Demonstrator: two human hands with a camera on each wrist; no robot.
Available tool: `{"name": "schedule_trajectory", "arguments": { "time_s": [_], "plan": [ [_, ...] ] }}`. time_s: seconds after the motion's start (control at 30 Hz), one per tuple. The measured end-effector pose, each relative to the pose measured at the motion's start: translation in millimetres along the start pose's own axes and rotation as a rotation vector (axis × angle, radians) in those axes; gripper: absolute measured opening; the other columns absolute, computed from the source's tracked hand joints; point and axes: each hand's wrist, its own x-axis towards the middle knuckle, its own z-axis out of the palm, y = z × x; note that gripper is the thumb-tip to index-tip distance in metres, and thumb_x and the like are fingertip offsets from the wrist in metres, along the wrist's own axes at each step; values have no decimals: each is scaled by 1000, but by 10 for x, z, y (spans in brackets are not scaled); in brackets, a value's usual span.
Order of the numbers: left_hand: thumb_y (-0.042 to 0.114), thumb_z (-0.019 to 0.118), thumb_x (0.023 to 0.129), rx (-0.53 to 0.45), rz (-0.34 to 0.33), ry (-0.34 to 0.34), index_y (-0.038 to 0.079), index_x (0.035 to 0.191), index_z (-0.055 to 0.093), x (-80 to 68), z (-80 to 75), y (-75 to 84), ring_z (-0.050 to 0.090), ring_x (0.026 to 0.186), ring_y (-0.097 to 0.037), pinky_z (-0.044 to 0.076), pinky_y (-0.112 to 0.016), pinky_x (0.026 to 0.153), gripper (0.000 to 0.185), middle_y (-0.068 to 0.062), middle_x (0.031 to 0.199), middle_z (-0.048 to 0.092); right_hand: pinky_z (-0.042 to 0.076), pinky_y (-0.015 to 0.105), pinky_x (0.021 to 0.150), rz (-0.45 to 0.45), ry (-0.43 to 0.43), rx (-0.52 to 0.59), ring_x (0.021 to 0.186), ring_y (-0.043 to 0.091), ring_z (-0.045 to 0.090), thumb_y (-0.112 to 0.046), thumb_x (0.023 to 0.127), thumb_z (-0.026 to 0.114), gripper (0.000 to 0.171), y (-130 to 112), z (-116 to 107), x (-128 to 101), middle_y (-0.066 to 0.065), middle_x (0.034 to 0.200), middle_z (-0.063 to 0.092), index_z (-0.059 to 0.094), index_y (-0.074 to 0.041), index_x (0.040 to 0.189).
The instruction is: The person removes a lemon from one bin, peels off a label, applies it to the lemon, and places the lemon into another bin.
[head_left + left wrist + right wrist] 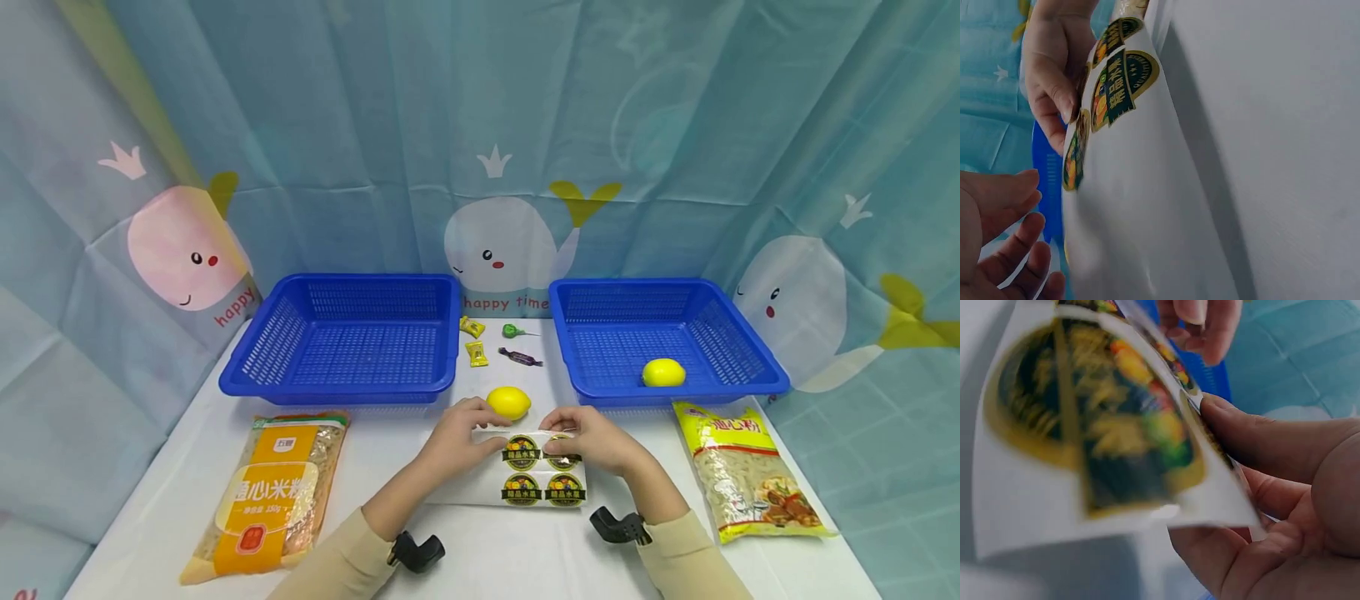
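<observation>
A white sticker sheet [480, 487] with several round dark-and-gold fruit stickers [522, 487] lies near the table's front middle, its far edge lifted. My left hand [480, 437] holds the sheet's far left edge. My right hand [558, 446] pinches the far right corner at a sticker. In the right wrist view the thumb [1254, 434] presses a sticker's rim on the bent sheet [1029, 487]. The left wrist view shows the curved sheet [1141, 206] between the right hand [1066, 106] and my left hand [1016, 219]. A yellow lemon [508, 402] sits just beyond my hands.
Two blue mesh baskets stand at the back: the left basket [345, 387] is empty, the right basket [592, 387] holds a second lemon [663, 372]. Small wrapped candies [476, 354] and a green lollipop [513, 331] lie between them. Noodle packets lie at left [270, 492] and right [750, 471].
</observation>
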Motion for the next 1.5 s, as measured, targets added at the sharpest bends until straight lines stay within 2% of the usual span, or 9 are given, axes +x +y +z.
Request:
{"name": "schedule_trajectory", "arguments": {
  "time_s": [0.2, 0.4, 0.7, 0.87, 1.07, 1.27, 1.5],
  "plan": [
    [22, 82, 85, 34, 54, 15, 14, 103, 80, 41, 65, 101, 58, 91, -15, 50, -32, 81, 20, 3, 95, 69, 56, 24, 76, -22, -56, 138, 84, 13, 66, -10, 90, 74, 30, -65, 10, 17, 10, 99, 72, 63, 7, 113],
    [21, 82, 84, 46, 65, 42, 13, 101, 79, 35, 96, 109, 59, 89, -16, 50, -30, 78, 18, 1, 92, 69, 56, 21, 73, -41, -73, 215, 80, 11, 64, -5, 91, 72, 32, -124, 25, 13, 10, 96, 70, 59, 12, 114],
    [20, 84, 82, 57, 80, 95, 16, 92, 81, 40, 108, 106, 61, 82, -15, 49, -27, 73, 12, 5, 84, 73, 55, 21, 72, -48, -68, 248, 79, 10, 63, -7, 92, 72, 31, -83, 24, 17, 6, 94, 70, 59, 11, 114],
    [18, 86, 80, 61, 111, 134, 16, 88, 82, 39, 113, 92, 63, 81, -15, 50, -29, 73, 9, 6, 83, 74, 55, 21, 74, -35, -65, 272, 81, 10, 64, -9, 92, 72, 32, -51, 34, 30, 4, 96, 71, 59, 8, 116],
    [17, 87, 78, 63, 136, 172, 17, 83, 82, 37, 114, 79, 62, 79, -12, 51, -29, 74, 8, 7, 80, 74, 56, 20, 76, -45, -56, 304, 84, 10, 64, -5, 93, 70, 35, -19, 39, 50, 6, 99, 70, 55, 11, 120],
    [17, 87, 79, 84, 129, 163, 18, 82, 81, 46, 117, 75, 61, 80, -11, 51, -28, 74, 7, 8, 80, 73, 55, 20, 76, -44, -36, 296, 84, 11, 63, -3, 93, 69, 36, -10, 43, 59, 8, 99, 69, 54, 12, 122],
    [17, 83, 82, 29, 59, 100, 20, 81, 76, 35, 97, 97, 61, 86, -12, 51, -32, 79, 8, 8, 85, 71, 54, 21, 74, -11, -18, 272, 83, 12, 62, -6, 92, 71, 39, -23, 71, 67, 5, 97, 69, 55, 10, 124]
  ]
}}
